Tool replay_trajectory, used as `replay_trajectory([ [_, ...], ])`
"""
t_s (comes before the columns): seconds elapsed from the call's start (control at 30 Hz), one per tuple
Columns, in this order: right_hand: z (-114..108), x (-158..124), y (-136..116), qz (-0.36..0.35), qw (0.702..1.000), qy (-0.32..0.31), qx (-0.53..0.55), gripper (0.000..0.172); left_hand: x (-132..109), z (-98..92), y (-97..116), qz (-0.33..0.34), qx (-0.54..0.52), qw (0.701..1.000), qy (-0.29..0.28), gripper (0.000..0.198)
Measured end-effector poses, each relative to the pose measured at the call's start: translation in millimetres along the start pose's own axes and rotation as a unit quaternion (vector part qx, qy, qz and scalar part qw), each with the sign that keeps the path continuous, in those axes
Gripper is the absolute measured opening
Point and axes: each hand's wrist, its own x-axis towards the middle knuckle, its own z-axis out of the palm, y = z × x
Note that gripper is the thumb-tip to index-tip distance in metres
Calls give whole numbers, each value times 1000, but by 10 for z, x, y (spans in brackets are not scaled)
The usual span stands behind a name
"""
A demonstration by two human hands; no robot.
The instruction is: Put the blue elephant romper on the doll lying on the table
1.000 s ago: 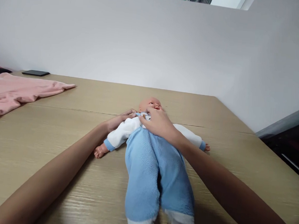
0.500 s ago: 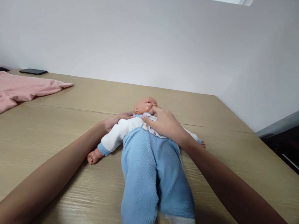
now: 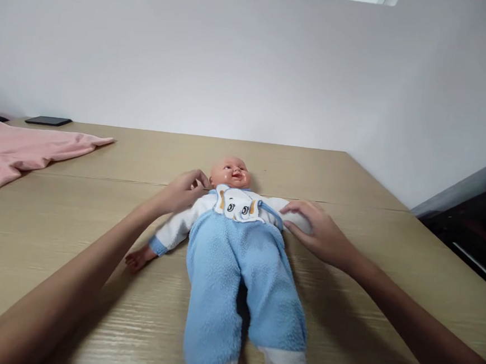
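A baby doll (image 3: 230,242) lies on its back on the table, face up. It wears a white-sleeved outfit with fuzzy blue trousers and an animal-face bib (image 3: 238,205) on the chest. My left hand (image 3: 184,191) is beside the doll's shoulder at the left, its fingers loosely bent and apart, with the tips close to the collar. Over the white sleeve at the right, my right hand (image 3: 317,230) has thumb and fingers apart, touching or nearly touching the cloth. That hand hides the far end of this arm. The doll's other hand (image 3: 139,258) rests near my left forearm.
Pink cloth (image 3: 30,151) is spread at the table's left side. Behind it lies a flat dark phone-like object (image 3: 48,121). A white wall (image 3: 235,63) rises behind the wooden table (image 3: 140,308), and a dark object (image 3: 471,222) stands beyond its right edge.
My right hand has moved off the doll's chin and chest, rightward to the sleeve. My left hand has lifted slightly from beside the neck. The doll's head has turned to face upward.
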Motion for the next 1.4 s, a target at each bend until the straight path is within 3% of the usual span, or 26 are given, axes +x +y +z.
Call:
replay_trajectory([
  [0.07, -6, -188, 159, -23, 997, 53, -45, 33, -49, 130, 250, 69, 69, 993, 61, 6],
  [0.1, -12, -273, 247, -30, 996, 61, -57, 41, -70, 236, 391, 123, 124, 982, 64, 6],
  [0.2, -39, -463, 503, -20, 997, 38, -59, 62, -61, 667, 747, 251, 234, 939, -28, 13],
  [0.3, -69, -548, 662, 9, 999, 20, -25, 57, 90, 1094, 834, 252, 330, 903, -106, 21],
  [0.4, -108, -552, 680, 27, 999, 32, 19, 44, 285, 1313, 706, 229, 351, 896, -144, 17],
  [0.57, -163, -414, 523, 118, 970, 114, 182, 59, 389, 1269, 549, 256, 309, 904, -148, 22],
  [0.73, -133, -18, 367, 116, 932, 157, 304, 59, 308, 1202, 594, 318, 211, 914, -140, 23],
  [0.83, -54, 219, 260, 91, 919, 183, 336, 58, 267, 1190, 611, 364, 189, 903, -123, 27],
  [0.93, 43, 341, 86, 53, 937, 178, 297, 51, 246, 1167, 594, 422, 186, 881, -104, 32],
  [1.07, 120, 353, -139, -27, 980, 147, 128, 38, 221, 1136, 574, 461, 183, 865, -74, 34],
  [1.23, 48, 300, -162, -67, 986, 39, 148, 30, 188, 1131, 654, 406, 51, 910, -74, 18],
  [1.4, -41, 168, -170, -75, 985, -31, 151, 24, 191, 1118, 779, 266, -69, 952, -137, 19],
])
